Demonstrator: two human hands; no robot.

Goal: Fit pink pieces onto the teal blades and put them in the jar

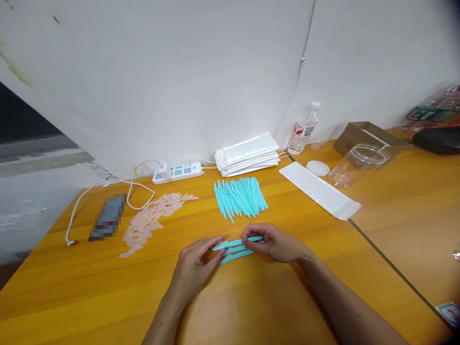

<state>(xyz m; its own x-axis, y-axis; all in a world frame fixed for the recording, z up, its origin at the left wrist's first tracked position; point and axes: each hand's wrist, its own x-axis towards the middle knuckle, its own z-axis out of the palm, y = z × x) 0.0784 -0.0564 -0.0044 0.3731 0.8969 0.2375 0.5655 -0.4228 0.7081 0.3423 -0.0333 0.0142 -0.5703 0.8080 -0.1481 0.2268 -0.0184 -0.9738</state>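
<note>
Both hands, left hand [196, 262] and right hand [275, 242], pinch three teal sticks [235, 250] between closed fingertips; teal pile [240, 196] lies at twelve o'clock.

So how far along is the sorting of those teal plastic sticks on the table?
Early, it seems. Both hands, left hand and right hand, pinch a few thin teal plastic sticks side by side on the orange wooden table. No finished bundle shows. A larger pile of teal sticks is left, beside a pile of pale pink plastic pieces and a stack of white flat pouches.
</note>
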